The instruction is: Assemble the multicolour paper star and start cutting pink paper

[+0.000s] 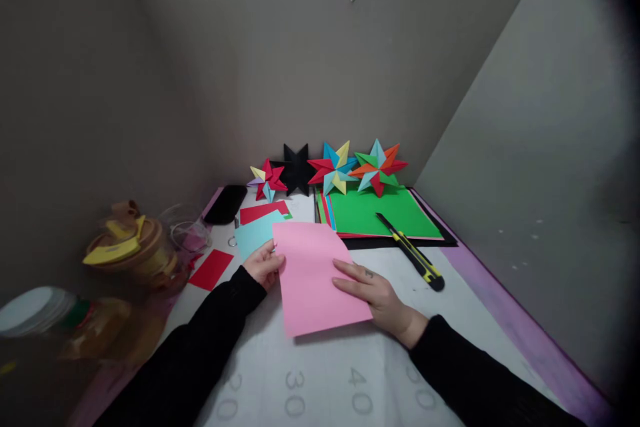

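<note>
A pink sheet of paper point(313, 287) is held up slightly above the white work surface, between both hands. My left hand point(264, 265) pinches its left edge, thumb on top. My right hand point(373, 290) supports the right side, with two fingers lying across the front and the rest hidden behind the sheet. Just behind the left hand lies a light blue sheet point(255, 232), partly covered by the pink one. Red paper pieces point(212, 269) rest nearby on the left. A yellow and black utility knife point(415, 257) lies to the right, its upper end over a green sheet point(385, 213).
Several folded paper stars point(337, 170) lean along the back wall. A black phone point(226, 204) lies at the back left. Containers, including a white-lidded jar point(37, 311) and a brown-lidded one point(130, 243), stand at left. Grey walls point(530, 147) enclose the table.
</note>
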The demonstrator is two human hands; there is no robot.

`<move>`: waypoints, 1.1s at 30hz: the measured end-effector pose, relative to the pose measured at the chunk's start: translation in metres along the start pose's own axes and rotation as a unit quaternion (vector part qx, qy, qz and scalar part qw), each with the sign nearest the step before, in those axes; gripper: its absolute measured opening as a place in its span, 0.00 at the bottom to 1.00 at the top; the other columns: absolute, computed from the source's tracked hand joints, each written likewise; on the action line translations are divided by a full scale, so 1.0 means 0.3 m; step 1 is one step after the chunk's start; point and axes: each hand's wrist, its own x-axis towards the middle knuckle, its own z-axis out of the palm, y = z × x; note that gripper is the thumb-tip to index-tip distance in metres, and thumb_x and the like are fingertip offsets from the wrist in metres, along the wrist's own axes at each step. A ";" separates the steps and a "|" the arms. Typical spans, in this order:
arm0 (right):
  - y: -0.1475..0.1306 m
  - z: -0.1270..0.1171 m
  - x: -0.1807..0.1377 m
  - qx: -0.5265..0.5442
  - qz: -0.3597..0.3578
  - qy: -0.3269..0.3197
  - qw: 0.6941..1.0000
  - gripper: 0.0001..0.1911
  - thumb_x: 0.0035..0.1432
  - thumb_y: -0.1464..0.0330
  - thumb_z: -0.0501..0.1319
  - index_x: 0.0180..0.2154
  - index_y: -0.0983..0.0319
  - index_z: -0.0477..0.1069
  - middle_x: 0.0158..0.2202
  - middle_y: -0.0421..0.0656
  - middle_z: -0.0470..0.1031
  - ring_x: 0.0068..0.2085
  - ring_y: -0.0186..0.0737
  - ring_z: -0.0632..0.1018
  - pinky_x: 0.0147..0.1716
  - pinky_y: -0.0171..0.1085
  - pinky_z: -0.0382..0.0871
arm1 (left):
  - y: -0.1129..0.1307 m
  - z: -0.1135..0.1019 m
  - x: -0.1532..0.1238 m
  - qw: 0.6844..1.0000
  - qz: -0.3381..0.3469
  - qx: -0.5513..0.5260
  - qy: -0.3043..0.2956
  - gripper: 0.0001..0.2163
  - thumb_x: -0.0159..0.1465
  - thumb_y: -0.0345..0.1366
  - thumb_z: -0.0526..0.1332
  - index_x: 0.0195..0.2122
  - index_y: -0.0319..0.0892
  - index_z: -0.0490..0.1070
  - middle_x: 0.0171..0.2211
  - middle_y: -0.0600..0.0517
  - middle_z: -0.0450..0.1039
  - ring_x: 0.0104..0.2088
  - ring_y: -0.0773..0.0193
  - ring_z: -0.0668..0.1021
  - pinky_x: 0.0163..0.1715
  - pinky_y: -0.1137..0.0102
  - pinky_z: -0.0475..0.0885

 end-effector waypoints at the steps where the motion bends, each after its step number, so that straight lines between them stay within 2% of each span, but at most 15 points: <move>1: 0.002 0.006 0.000 0.006 0.007 0.004 1.000 0.24 0.61 0.70 0.57 0.58 0.52 0.63 0.62 0.46 0.61 0.59 0.42 0.68 0.55 0.42 0.67 | -0.003 0.000 -0.002 1.000 -0.001 0.002 0.011 0.27 0.48 0.36 0.72 0.48 0.41 0.67 0.29 0.52 0.78 0.27 0.65 0.80 0.29 0.72 0.74; 3: 0.006 0.019 0.003 0.034 0.068 0.033 0.997 0.23 0.62 0.70 0.55 0.59 0.51 0.62 0.64 0.44 0.57 0.61 0.43 0.65 0.57 0.43 0.64 | -0.008 -0.002 0.000 1.000 -0.001 0.005 0.020 0.28 0.47 0.37 0.73 0.49 0.40 0.66 0.28 0.53 0.78 0.25 0.65 0.79 0.27 0.73 0.74; 5: 0.013 0.032 0.010 0.117 0.180 0.098 0.972 0.23 0.64 0.68 0.52 0.61 0.49 0.58 0.66 0.45 0.53 0.60 0.44 0.65 0.57 0.45 0.64 | -0.013 -0.008 0.005 1.000 -0.001 0.004 0.013 0.30 0.47 0.37 0.73 0.50 0.39 0.66 0.30 0.51 0.79 0.24 0.65 0.79 0.25 0.74 0.73; 7: 0.022 0.040 0.019 0.254 0.291 0.162 0.908 0.25 0.65 0.63 0.51 0.62 0.48 0.52 0.65 0.48 0.55 0.53 0.43 0.73 0.50 0.46 0.70 | -0.018 -0.017 0.010 1.000 -0.011 0.000 0.004 0.32 0.47 0.36 0.73 0.52 0.38 0.65 0.29 0.51 0.79 0.23 0.66 0.79 0.24 0.74 0.72; 10: 0.033 0.039 0.033 0.422 0.381 0.201 0.798 0.29 0.61 0.54 0.54 0.61 0.50 0.50 0.54 0.51 0.70 0.35 0.38 0.79 0.34 0.40 0.75 | -0.023 -0.028 0.014 0.999 -0.044 -0.006 -0.009 0.34 0.46 0.33 0.73 0.54 0.38 0.64 0.27 0.51 0.79 0.24 0.64 0.79 0.24 0.74 0.72; 11: 0.036 0.037 0.037 0.445 0.395 0.199 0.779 0.31 0.59 0.52 0.56 0.60 0.52 0.52 0.48 0.50 0.74 0.31 0.37 0.78 0.30 0.38 0.73 | -0.024 -0.029 0.014 0.999 -0.053 -0.008 -0.012 0.34 0.45 0.33 0.73 0.54 0.37 0.64 0.28 0.50 0.79 0.24 0.64 0.79 0.25 0.74 0.72; 12: 0.038 0.035 0.040 0.447 0.407 0.193 0.773 0.31 0.57 0.51 0.58 0.58 0.54 0.56 0.42 0.48 0.76 0.28 0.36 0.77 0.26 0.35 0.71 | -0.025 -0.027 0.012 0.998 -0.059 -0.008 -0.015 0.33 0.46 0.33 0.73 0.53 0.38 0.65 0.28 0.50 0.79 0.25 0.63 0.80 0.25 0.74 0.72; 14: 0.041 0.033 0.043 0.414 0.427 0.177 0.784 0.27 0.54 0.51 0.61 0.51 0.58 0.65 0.31 0.42 0.76 0.23 0.33 0.73 0.20 0.31 0.65 | -0.026 -0.019 0.007 0.998 -0.066 -0.004 -0.023 0.30 0.47 0.33 0.73 0.51 0.38 0.67 0.27 0.51 0.79 0.24 0.65 0.79 0.25 0.74 0.71; 16: 0.044 0.034 0.044 0.364 0.443 0.171 0.801 0.19 0.52 0.55 0.63 0.41 0.61 0.70 0.22 0.37 0.71 0.19 0.29 0.67 0.17 0.29 0.59 | -0.029 -0.008 0.002 0.996 -0.076 0.005 -0.035 0.27 0.47 0.34 0.73 0.48 0.39 0.69 0.25 0.53 0.78 0.22 0.67 0.78 0.23 0.75 0.69; 18: 0.048 0.037 0.042 0.338 0.450 0.170 0.809 0.13 0.52 0.58 0.65 0.31 0.62 0.70 0.17 0.34 0.65 0.16 0.27 0.63 0.15 0.28 0.53 | -0.035 0.001 -0.001 0.996 -0.083 0.019 -0.040 0.25 0.46 0.36 0.73 0.45 0.39 0.71 0.25 0.52 0.78 0.22 0.66 0.77 0.23 0.75 0.69; 21: 0.049 0.038 0.039 0.325 0.458 0.163 0.811 0.14 0.51 0.60 0.65 0.25 0.62 0.66 0.15 0.32 0.62 0.15 0.26 0.61 0.14 0.28 0.50 | -0.042 0.008 0.002 0.995 -0.083 0.049 -0.007 0.25 0.46 0.42 0.73 0.43 0.39 0.72 0.27 0.51 0.78 0.24 0.65 0.78 0.23 0.74 0.69; 24: 0.044 0.035 0.038 0.317 0.463 0.158 0.813 0.14 0.51 0.60 0.65 0.24 0.62 0.65 0.15 0.32 0.61 0.15 0.26 0.61 0.15 0.28 0.50 | -0.042 0.007 0.007 0.991 -0.093 0.090 0.026 0.23 0.44 0.48 0.72 0.36 0.38 0.73 0.24 0.53 0.76 0.22 0.67 0.76 0.22 0.74 0.68; 28: 0.041 0.033 0.040 0.323 0.458 0.156 0.813 0.13 0.51 0.59 0.64 0.27 0.61 0.68 0.17 0.32 0.62 0.16 0.26 0.61 0.15 0.28 0.51 | -0.035 0.007 0.009 0.988 -0.086 0.127 0.031 0.20 0.41 0.47 0.73 0.25 0.36 0.72 0.17 0.55 0.71 0.17 0.69 0.71 0.19 0.75 0.63; 30: 0.040 0.035 0.043 0.332 0.452 0.152 0.814 0.12 0.50 0.59 0.65 0.30 0.61 0.69 0.19 0.33 0.65 0.18 0.27 0.63 0.17 0.29 0.53 | -0.030 0.010 0.009 0.988 -0.072 0.135 0.028 0.18 0.42 0.46 0.72 0.23 0.36 0.72 0.16 0.55 0.70 0.17 0.70 0.69 0.19 0.75 0.61; 33: 0.035 0.039 0.047 0.358 0.436 0.131 0.815 0.15 0.46 0.59 0.67 0.33 0.61 0.71 0.26 0.38 0.71 0.24 0.32 0.69 0.25 0.32 0.63 | -0.025 0.015 0.006 0.989 -0.061 0.134 0.023 0.18 0.42 0.46 0.72 0.24 0.37 0.72 0.17 0.55 0.71 0.18 0.70 0.69 0.20 0.75 0.60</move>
